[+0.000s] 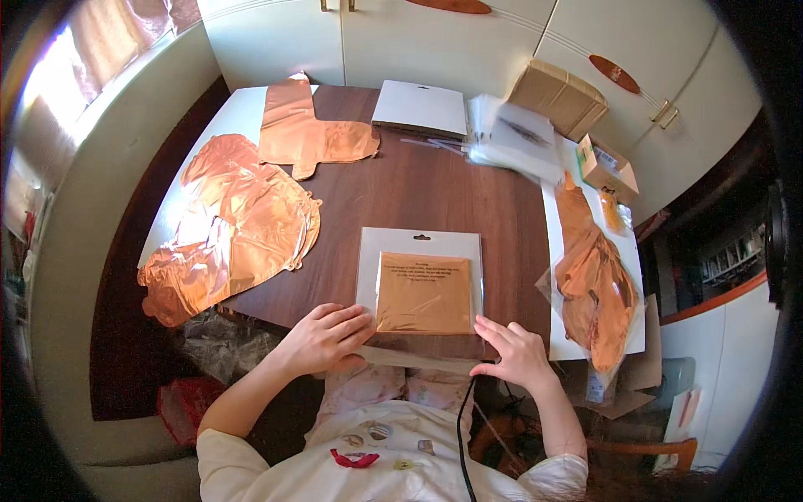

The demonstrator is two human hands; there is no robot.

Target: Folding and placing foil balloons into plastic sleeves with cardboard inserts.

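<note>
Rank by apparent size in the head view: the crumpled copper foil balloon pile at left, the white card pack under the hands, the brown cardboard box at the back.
1. Crumpled copper foil balloon pile
2. White card pack
3. Brown cardboard box, though it lies farther off, so this is unsure.

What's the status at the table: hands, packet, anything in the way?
Left hand flat on the packet's near-left corner, right hand at its right corner. White packet with copper foil sheet lies flat on the table. Nothing on top of it.
</note>
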